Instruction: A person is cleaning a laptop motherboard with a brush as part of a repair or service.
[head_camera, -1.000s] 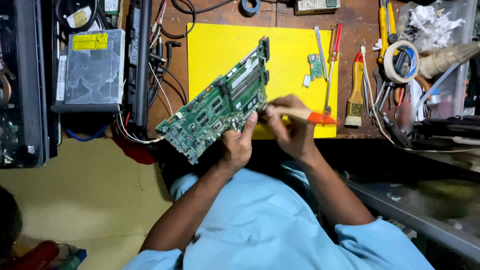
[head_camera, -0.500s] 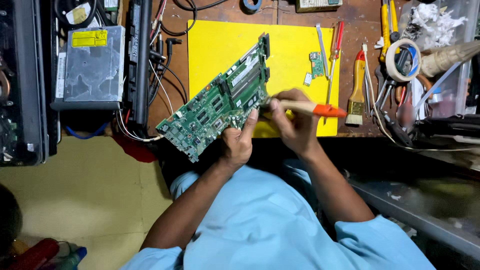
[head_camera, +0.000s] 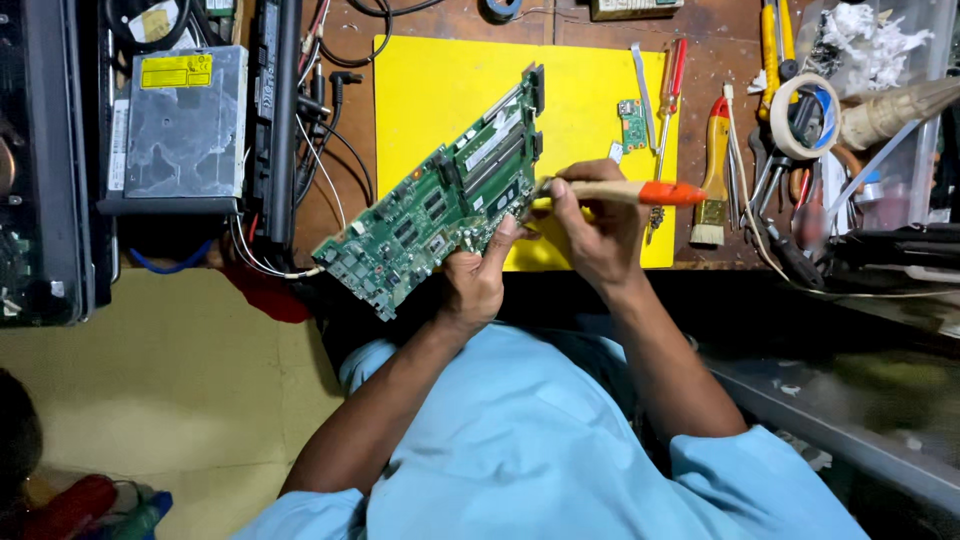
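A person in a light blue shirt (head_camera: 540, 450) is leaning over a cluttered wooden workbench (head_camera: 330, 215), both bare forearms reaching forward. The left hand (head_camera: 475, 280) is gripping the near edge of a long green circuit board (head_camera: 440, 200), fingers curled under it and the thumb pressing on top, holding it tilted up off the bench. The right hand (head_camera: 595, 225) is pinching a small brush (head_camera: 620, 192) with a pale wooden handle and an orange end, fingers closed tight round the shaft, its tip touching the board's right edge. The board, studded with small chips and two long slots, is hovering above a smooth yellow mat (head_camera: 450, 70). On the mat's far right, a tiny green board (head_camera: 632, 122) is lying beside a red-handled screwdriver (head_camera: 668, 95). Just off the mat, a yellow-and-red paintbrush (head_camera: 713, 165) is resting near a roll of pale tape (head_camera: 797, 115) and a tangle of metal hand tools. To the left, a flat grey metal drive (head_camera: 185, 125) is sitting among black cables (head_camera: 330, 130).
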